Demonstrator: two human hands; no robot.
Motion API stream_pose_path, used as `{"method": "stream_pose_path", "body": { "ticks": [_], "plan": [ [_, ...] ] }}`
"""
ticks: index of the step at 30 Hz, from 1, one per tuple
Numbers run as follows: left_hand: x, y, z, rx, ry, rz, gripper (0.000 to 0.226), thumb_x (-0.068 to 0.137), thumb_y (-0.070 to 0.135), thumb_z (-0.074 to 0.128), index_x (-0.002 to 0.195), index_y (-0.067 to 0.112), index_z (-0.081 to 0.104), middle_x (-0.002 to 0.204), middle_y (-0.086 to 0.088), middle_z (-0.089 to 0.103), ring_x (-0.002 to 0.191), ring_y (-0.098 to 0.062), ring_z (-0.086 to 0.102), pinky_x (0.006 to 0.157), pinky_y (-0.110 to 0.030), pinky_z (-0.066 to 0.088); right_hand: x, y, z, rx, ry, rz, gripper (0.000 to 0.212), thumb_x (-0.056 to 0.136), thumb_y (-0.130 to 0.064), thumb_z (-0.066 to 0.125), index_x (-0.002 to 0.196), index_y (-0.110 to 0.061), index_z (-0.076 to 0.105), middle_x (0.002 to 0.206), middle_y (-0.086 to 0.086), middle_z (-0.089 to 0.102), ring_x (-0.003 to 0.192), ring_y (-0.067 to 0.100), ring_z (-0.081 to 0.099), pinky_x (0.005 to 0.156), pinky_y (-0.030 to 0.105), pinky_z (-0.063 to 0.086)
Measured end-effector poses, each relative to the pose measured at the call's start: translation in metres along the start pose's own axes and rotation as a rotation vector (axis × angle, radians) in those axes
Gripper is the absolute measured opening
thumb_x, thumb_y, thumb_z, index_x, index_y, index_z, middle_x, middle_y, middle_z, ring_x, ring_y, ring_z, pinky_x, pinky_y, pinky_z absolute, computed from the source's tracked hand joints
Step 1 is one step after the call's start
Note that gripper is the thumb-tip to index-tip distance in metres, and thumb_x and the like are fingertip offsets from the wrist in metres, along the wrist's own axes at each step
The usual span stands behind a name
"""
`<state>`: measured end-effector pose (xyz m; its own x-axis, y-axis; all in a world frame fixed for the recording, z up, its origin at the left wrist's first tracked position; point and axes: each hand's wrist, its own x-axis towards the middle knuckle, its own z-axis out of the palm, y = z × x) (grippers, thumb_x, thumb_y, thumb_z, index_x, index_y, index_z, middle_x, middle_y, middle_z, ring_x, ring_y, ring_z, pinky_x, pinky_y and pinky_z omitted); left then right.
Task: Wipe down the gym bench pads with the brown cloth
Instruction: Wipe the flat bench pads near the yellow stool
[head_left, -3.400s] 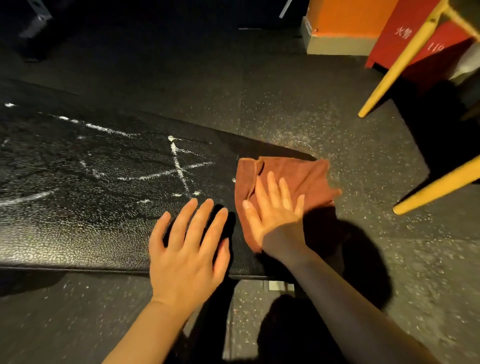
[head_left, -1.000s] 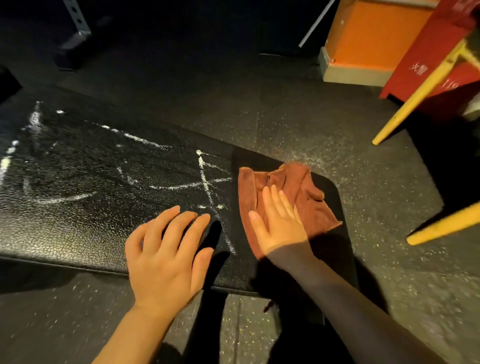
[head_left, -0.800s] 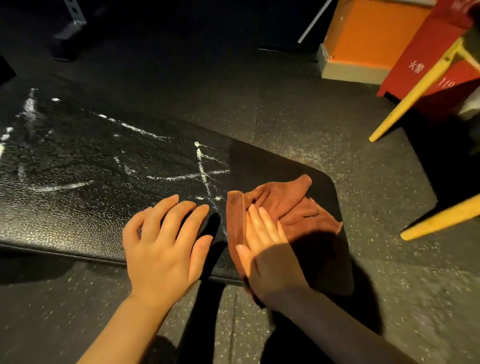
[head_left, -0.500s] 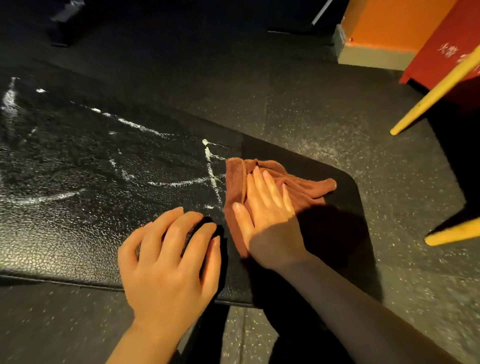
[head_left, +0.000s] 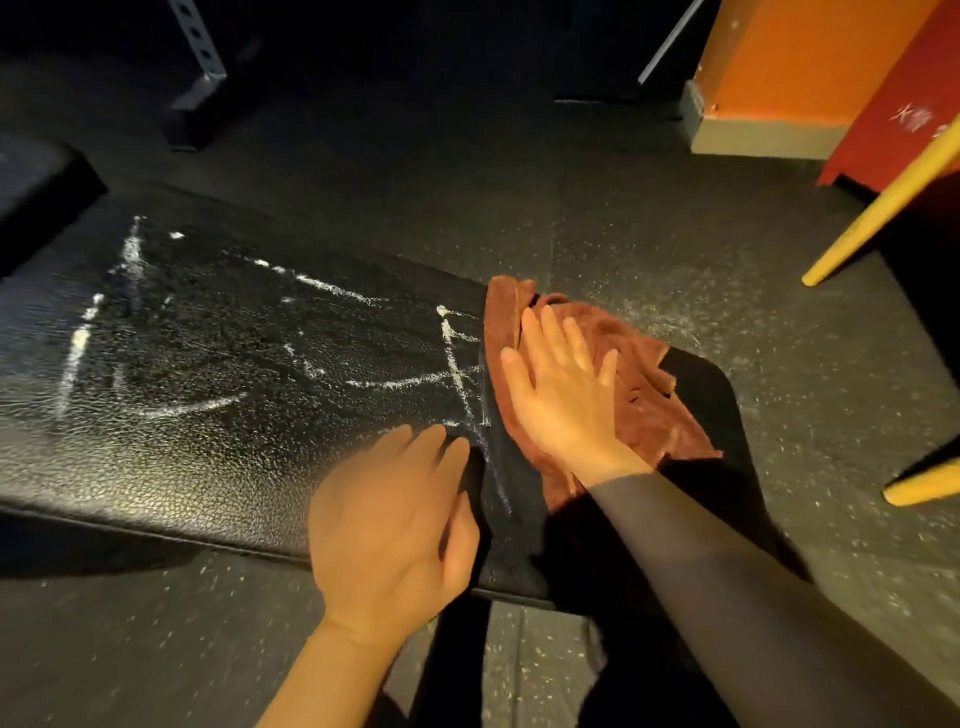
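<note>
A long black gym bench pad (head_left: 208, 426) runs from the left to the centre right, streaked with white chalk lines. The brown cloth (head_left: 644, 410) lies crumpled on the pad's right end, reaching the far edge. My right hand (head_left: 563, 395) presses flat on the cloth with straight fingers pointing away from me. My left hand (head_left: 395, 519) rests on the pad's near edge just left of the cloth, fingers slightly bent, holding nothing. A second black pad (head_left: 36, 182) shows at the far left.
Speckled black rubber floor (head_left: 649, 218) surrounds the bench. Two yellow bars (head_left: 883, 208) slant in at the right. An orange block (head_left: 779, 67) and a red panel (head_left: 904, 104) stand at the back right. A grey perforated metal upright (head_left: 200, 47) stands at the back left.
My right hand has pushed the cloth away from me toward the pad's far edge. My left hand stayed on the near edge. The camera view has shifted a little.
</note>
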<state>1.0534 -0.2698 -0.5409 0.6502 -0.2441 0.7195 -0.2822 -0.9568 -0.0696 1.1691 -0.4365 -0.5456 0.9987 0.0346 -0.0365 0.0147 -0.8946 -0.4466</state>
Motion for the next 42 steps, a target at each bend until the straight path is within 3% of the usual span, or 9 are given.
{"method": "stream_pose_path", "body": {
  "ticks": [6,9,12,17,21,23,29,35,42],
  "plan": [
    [0.009,0.006,-0.017,-0.073,-0.117,-0.150,0.035,0.096,0.031,0.050,0.118,0.014,0.071,0.129,-0.008,0.064,0.125,-0.027,0.052,0.102,-0.047,0.036,-0.080,0.025,0.005,-0.092,-0.065,-0.048,0.076,0.086,-0.065,-0.012,0.155,-0.034,-0.006,0.164,-0.015,-0.009,0.152,0.010,-0.011,0.120,0.051,-0.007],
    [0.015,0.002,-0.030,-0.107,-0.106,-0.114,0.038,0.095,0.032,0.050,0.123,0.013,0.068,0.134,-0.012,0.060,0.130,-0.029,0.048,0.106,-0.052,0.031,-0.117,0.026,0.016,-0.181,0.012,-0.140,0.071,0.100,-0.055,0.006,0.152,-0.016,0.033,0.159,-0.001,0.031,0.148,0.024,0.027,0.113,0.059,0.028],
    [0.028,-0.035,-0.038,0.022,-0.119,0.116,0.041,0.097,0.035,0.049,0.128,0.014,0.067,0.139,-0.014,0.058,0.133,-0.030,0.046,0.110,-0.054,0.027,-0.124,0.026,0.022,-0.238,0.072,-0.215,0.057,0.103,-0.042,0.023,0.137,-0.010,0.056,0.145,0.006,0.053,0.137,0.027,0.036,0.100,0.062,0.044],
    [0.030,-0.081,-0.036,0.108,-0.206,0.052,0.048,0.099,0.043,0.044,0.133,0.014,0.064,0.144,-0.015,0.053,0.139,-0.032,0.042,0.112,-0.058,0.025,-0.103,0.011,0.018,-0.231,0.060,-0.267,0.079,0.103,-0.054,0.000,0.142,-0.007,0.050,0.151,0.009,0.046,0.144,0.028,0.034,0.111,0.055,0.027],
    [0.020,-0.077,-0.027,0.058,-0.192,0.067,0.051,0.097,0.045,0.048,0.135,0.013,0.062,0.145,-0.012,0.053,0.138,-0.032,0.045,0.114,-0.055,0.028,-0.061,-0.012,0.012,-0.097,-0.061,-0.179,0.101,0.077,-0.073,-0.029,0.156,-0.017,-0.002,0.165,-0.003,-0.009,0.148,0.013,-0.021,0.118,0.041,-0.017],
    [0.021,-0.078,-0.028,0.032,-0.131,0.094,0.047,0.097,0.040,0.048,0.135,0.014,0.061,0.143,-0.010,0.055,0.136,-0.030,0.047,0.114,-0.051,0.028,-0.028,-0.018,0.007,-0.090,-0.075,-0.195,0.092,0.079,-0.070,-0.017,0.157,-0.022,-0.007,0.164,-0.006,-0.015,0.149,0.013,-0.022,0.119,0.042,-0.018],
    [0.015,-0.085,-0.026,0.050,-0.056,0.156,0.044,0.096,0.031,0.047,0.134,0.013,0.061,0.143,-0.009,0.055,0.135,-0.030,0.047,0.116,-0.046,0.025,0.043,-0.022,0.000,-0.081,-0.042,-0.220,0.066,0.103,-0.057,0.015,0.159,-0.023,0.007,0.167,-0.004,0.000,0.153,0.016,-0.006,0.123,0.047,-0.007],
    [0.019,-0.082,-0.028,0.068,-0.126,0.102,0.044,0.097,0.032,0.047,0.131,0.011,0.065,0.142,-0.009,0.057,0.134,-0.030,0.050,0.114,-0.048,0.027,-0.009,-0.014,0.001,-0.043,-0.083,-0.194,0.061,0.102,-0.055,0.013,0.158,-0.031,0.002,0.165,-0.014,-0.009,0.151,0.012,-0.014,0.121,0.048,-0.014],
    [0.023,-0.074,-0.033,0.074,-0.297,0.080,0.056,0.099,0.045,0.039,0.142,0.012,0.054,0.152,-0.014,0.044,0.141,-0.033,0.041,0.116,-0.057,0.020,-0.095,0.064,-0.006,-0.103,-0.143,-0.138,0.068,0.079,-0.070,-0.008,0.144,-0.049,-0.016,0.152,-0.029,-0.022,0.138,-0.006,-0.027,0.117,0.051,-0.019]
  ]
}}
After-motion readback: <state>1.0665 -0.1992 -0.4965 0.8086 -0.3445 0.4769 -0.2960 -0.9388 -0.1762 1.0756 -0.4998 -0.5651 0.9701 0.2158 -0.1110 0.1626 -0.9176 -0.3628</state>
